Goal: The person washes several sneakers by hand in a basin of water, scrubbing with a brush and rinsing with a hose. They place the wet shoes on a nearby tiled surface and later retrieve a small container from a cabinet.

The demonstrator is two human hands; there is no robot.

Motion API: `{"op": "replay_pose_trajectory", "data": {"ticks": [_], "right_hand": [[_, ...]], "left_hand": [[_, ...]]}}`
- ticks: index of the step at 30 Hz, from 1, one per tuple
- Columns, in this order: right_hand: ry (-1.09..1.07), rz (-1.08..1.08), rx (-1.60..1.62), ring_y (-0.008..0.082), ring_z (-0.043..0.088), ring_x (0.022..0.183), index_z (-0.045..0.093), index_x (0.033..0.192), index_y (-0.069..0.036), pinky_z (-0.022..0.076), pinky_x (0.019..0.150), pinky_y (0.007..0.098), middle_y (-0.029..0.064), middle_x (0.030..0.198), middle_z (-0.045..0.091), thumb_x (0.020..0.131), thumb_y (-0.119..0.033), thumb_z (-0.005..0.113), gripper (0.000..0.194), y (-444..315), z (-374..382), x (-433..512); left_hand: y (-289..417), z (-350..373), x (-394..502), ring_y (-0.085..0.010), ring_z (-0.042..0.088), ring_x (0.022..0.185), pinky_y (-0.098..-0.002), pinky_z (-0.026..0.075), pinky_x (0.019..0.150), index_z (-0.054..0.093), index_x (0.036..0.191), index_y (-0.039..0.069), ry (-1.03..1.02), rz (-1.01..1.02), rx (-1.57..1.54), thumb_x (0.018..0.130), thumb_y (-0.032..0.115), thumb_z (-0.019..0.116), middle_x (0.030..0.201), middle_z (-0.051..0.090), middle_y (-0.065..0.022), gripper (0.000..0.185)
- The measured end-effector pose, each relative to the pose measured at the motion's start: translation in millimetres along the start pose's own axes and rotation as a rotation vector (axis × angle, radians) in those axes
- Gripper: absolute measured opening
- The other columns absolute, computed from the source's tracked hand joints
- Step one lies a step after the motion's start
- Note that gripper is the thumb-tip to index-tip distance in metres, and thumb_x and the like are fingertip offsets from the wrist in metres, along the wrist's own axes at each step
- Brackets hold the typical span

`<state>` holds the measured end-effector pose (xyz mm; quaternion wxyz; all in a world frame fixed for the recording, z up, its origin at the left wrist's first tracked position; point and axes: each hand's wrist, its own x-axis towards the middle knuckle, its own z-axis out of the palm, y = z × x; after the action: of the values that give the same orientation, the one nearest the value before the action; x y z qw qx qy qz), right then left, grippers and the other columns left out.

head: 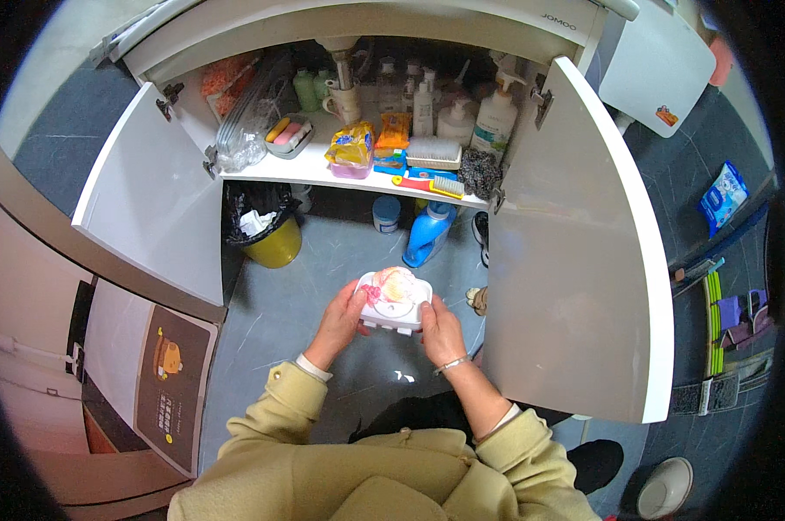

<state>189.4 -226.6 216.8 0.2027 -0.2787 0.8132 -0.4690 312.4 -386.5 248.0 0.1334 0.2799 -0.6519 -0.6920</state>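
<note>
Between both hands, a small white plastic box-like dish [402, 317] is held over the floor. On top of it sits a rounded pink and cream piece [394, 284], too bright to make out fully. My left hand [340, 319] grips the dish's left side, thumb near the upper edge. On the right side, my right hand [441, 329] has its thumb on the rim and its fingers underneath. In front is an open cabinet with a white shelf [268, 170]. It carries a soap box [289, 135], a yellow packet [351, 143], a bristle brush [434, 153] and a red-yellow hairbrush [429, 186].
Cabinet doors stand open at left [151, 202] and right [571, 260]. Below the shelf are a yellow bin [274, 244], a blue bottle [428, 234] and a blue-lidded tub [386, 215]. Pump bottles [494, 120] stand behind. A floor mat [174, 384] lies left.
</note>
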Motion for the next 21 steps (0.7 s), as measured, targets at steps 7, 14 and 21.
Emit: {"op": "replay_pose_trajectory", "data": {"ticks": [7, 14, 21], "right_hand": [[-0.028, 0.100, 0.190, 0.0132, 0.056, 0.057, 0.053, 0.116, 0.004, 0.0452, 0.049, 0.0269, 0.0085, 0.075, 0.060, 0.095, -0.038, 0.043, 0.048, 0.1, 2.0, 2.8], [-0.121, 0.152, 0.473, 0.0122, 0.055, 0.059, 0.049, 0.122, 0.003, 0.0471, 0.054, 0.0254, 0.0074, 0.083, 0.060, 0.093, -0.032, 0.048, 0.046, -15.9, -2.9, -2.9], [-0.129, 0.153, 0.485, 0.0143, 0.056, 0.061, 0.050, 0.121, 0.003, 0.0482, 0.055, 0.0270, 0.0089, 0.084, 0.060, 0.087, -0.015, 0.043, 0.039, -22.2, -7.4, -4.6]], "left_hand": [[6.1, 3.1, -7.4, -0.0116, 0.059, 0.086, -0.0243, 0.052, 0.057, 0.042, 0.132, 0.005, -0.048, -0.040, -0.124, 0.091, 0.021, 0.056, 0.108, 0.060, -0.0049, 0.046], [-1.7, 2.7, -3.7, -0.0130, 0.059, 0.093, -0.0241, 0.053, 0.060, 0.037, 0.136, 0.005, -0.045, 0.023, -0.180, 0.090, 0.021, 0.058, 0.115, 0.058, -0.0047, 0.052], [-13.6, 0.8, -1.3, -0.0177, 0.054, 0.108, -0.0326, 0.052, 0.079, 0.026, 0.142, 0.009, -0.213, 0.007, -0.531, 0.081, 0.015, 0.066, 0.130, 0.048, -0.0070, 0.074]]}}
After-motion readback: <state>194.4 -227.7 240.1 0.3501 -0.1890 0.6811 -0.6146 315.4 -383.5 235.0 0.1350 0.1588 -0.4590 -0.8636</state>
